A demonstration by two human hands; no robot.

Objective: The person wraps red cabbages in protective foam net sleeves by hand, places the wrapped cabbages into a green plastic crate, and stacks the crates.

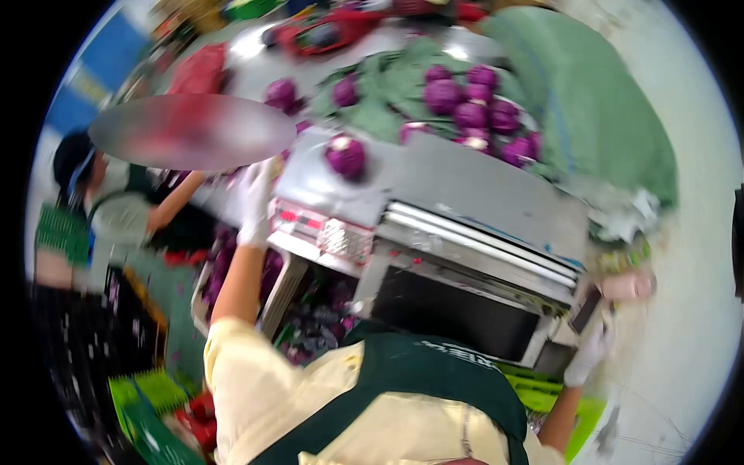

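Observation:
My left hand [254,203], in a white glove, is raised at the left end of the scale's keypad [324,235]; blur and a smeared oval patch near it hide its fingertips. A purple cabbage [345,156] rests on the metal scale plate [304,174] to its right. At the lower right, my right hand [590,355], also gloved in white, is beside the right end of the wrapping machine [480,267]. Its fingers are too blurred to make out what they hold, if anything.
Several purple cabbages [471,115] lie on green cloth [385,74] at the back, next to a large green sack [577,93]. Another person [128,209] is at the left. Below the scale stands a crate [280,294] with purple contents.

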